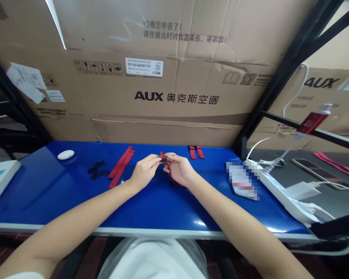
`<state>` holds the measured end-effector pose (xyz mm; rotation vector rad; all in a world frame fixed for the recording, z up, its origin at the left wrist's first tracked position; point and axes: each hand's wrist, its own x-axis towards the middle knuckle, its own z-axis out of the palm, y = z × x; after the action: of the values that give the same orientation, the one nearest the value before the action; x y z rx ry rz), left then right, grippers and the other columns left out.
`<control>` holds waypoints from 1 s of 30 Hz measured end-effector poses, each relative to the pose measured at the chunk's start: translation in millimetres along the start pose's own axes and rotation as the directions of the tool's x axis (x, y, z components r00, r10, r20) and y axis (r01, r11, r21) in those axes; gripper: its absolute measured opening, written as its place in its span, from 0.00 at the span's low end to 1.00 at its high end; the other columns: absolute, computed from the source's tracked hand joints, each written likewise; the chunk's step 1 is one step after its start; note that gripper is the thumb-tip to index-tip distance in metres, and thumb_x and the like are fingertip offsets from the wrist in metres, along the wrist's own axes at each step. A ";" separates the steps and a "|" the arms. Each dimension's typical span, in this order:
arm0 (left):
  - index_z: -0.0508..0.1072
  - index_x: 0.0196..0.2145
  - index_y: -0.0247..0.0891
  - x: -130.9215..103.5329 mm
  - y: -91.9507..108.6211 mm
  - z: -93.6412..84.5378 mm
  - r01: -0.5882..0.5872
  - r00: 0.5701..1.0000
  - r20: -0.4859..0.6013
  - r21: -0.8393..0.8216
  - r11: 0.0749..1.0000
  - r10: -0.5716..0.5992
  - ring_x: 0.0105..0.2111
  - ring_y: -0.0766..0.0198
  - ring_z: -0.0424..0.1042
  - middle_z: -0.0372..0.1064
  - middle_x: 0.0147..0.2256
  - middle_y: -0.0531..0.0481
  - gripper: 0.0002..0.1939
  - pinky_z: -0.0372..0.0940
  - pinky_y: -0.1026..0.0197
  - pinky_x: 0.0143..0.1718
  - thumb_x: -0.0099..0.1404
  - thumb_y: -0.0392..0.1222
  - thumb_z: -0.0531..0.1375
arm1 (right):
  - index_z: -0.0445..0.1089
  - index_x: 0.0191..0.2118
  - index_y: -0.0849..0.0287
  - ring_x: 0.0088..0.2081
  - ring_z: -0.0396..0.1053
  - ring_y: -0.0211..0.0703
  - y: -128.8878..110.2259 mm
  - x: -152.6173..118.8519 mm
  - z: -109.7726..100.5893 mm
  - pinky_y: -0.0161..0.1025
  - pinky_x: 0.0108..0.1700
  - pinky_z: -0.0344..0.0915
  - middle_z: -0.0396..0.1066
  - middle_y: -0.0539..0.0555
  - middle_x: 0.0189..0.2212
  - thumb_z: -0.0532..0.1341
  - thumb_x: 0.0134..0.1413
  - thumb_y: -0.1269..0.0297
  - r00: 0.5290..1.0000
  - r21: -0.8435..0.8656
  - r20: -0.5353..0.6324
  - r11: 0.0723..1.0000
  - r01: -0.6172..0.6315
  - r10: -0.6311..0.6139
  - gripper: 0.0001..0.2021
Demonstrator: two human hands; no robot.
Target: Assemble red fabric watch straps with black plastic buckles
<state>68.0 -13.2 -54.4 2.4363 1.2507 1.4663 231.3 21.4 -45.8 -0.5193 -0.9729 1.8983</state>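
Above the middle of the blue table, my left hand (145,171) and my right hand (178,168) meet with fingers pinched together. Between them is a red strap (163,155) with a small black buckle at the fingertips. My left hand grips the buckle side, and my right hand closes around the strap. More of the strap hangs under my right hand, partly hidden by it. Left of my hands lie loose red straps (120,164), beside several black plastic buckles (98,171). Two short red straps with black ends (196,152) lie at the back, right of my hands.
A phone (244,181) lies on the right, next to a white power strip (285,193) with plugged-in cables. A round white object (66,155) and a white box (1,182) are on the left. Cardboard (174,77) walls off the back between black frame posts.
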 end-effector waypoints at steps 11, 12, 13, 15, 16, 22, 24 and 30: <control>0.75 0.42 0.42 -0.4 -5.6 -5.9 -0.197 0.973 0.126 0.018 0.980 0.193 0.47 0.62 0.74 0.75 0.46 0.46 0.10 0.68 0.59 0.52 0.69 0.36 0.54 | 0.65 0.23 0.58 0.34 0.62 0.42 -9.6 1.8 -10.9 0.38 0.38 0.58 0.66 0.52 0.29 0.62 0.43 0.64 0.991 -0.159 0.106 0.983 0.094 -0.077 0.06; 0.74 0.44 0.41 -0.1 -8.3 -6.6 -0.232 0.967 0.119 0.032 0.972 0.226 0.47 0.62 0.74 0.74 0.47 0.46 0.11 0.68 0.59 0.52 0.69 0.35 0.53 | 0.65 0.22 0.58 0.35 0.62 0.42 -12.0 2.0 -13.1 0.38 0.37 0.58 0.66 0.53 0.29 0.62 0.42 0.66 0.990 -0.188 0.117 0.977 0.097 -0.076 0.05; 0.74 0.45 0.40 0.1 -11.2 -7.4 -0.273 0.958 0.107 0.052 0.961 0.266 0.47 0.62 0.74 0.74 0.47 0.45 0.11 0.68 0.59 0.52 0.69 0.35 0.53 | 0.65 0.22 0.58 0.34 0.61 0.42 -13.7 2.3 -15.1 0.38 0.36 0.57 0.67 0.52 0.29 0.61 0.41 0.67 0.990 -0.230 0.128 0.969 0.095 -0.067 0.04; 0.73 0.46 0.38 0.4 -16.6 -8.6 -0.351 0.935 0.093 0.098 0.931 0.342 0.47 0.62 0.74 0.74 0.46 0.44 0.12 0.69 0.58 0.51 0.69 0.33 0.53 | 0.66 0.22 0.59 0.32 0.60 0.40 -15.2 2.9 -18.4 0.37 0.34 0.55 0.67 0.51 0.28 0.62 0.39 0.69 0.988 -0.327 0.152 0.942 0.078 -0.029 0.03; 0.73 0.46 0.38 0.4 -18.6 -9.1 -0.380 0.924 0.093 0.122 0.917 0.370 0.47 0.62 0.74 0.74 0.46 0.43 0.12 0.69 0.58 0.51 0.69 0.32 0.53 | 0.67 0.22 0.59 0.31 0.59 0.39 -15.0 3.2 -19.5 0.37 0.33 0.54 0.66 0.51 0.28 0.62 0.39 0.70 0.987 -0.367 0.162 0.928 0.067 -0.008 0.02; 0.72 0.47 0.35 -1.5 -20.5 -9.4 -0.466 0.884 0.147 0.202 0.861 0.444 0.46 0.60 0.74 0.75 0.44 0.42 0.12 0.71 0.57 0.49 0.68 0.31 0.53 | 0.63 0.21 0.59 0.23 0.55 0.34 -11.8 0.6 -15.9 0.36 0.26 0.48 0.61 0.47 0.20 0.63 0.38 0.70 0.990 -0.430 0.107 0.902 -0.035 0.089 0.06; 0.72 0.48 0.35 -1.8 -18.2 -8.3 -0.461 0.886 0.143 0.192 0.866 0.440 0.47 0.59 0.74 0.75 0.45 0.41 0.13 0.70 0.56 0.49 0.68 0.30 0.53 | 0.62 0.21 0.59 0.22 0.56 0.34 -12.7 -1.3 -12.9 0.35 0.25 0.47 0.60 0.46 0.19 0.64 0.37 0.70 0.989 -0.410 0.092 0.910 -0.068 0.115 0.07; 0.74 0.47 0.39 -1.2 0.7 -4.1 -0.149 0.987 0.067 0.091 0.985 0.143 0.44 0.60 0.75 0.76 0.44 0.45 0.13 0.68 0.56 0.50 0.69 0.34 0.53 | 0.62 0.22 0.58 0.20 0.61 0.35 -10.7 1.0 -13.5 0.35 0.24 0.53 0.62 0.46 0.17 0.63 0.39 0.70 0.997 -0.407 0.066 0.913 -0.017 0.048 0.07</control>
<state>65.0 -15.9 -52.8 2.6658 1.1804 1.3840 245.8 30.8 -45.3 -0.7122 -1.4305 1.7559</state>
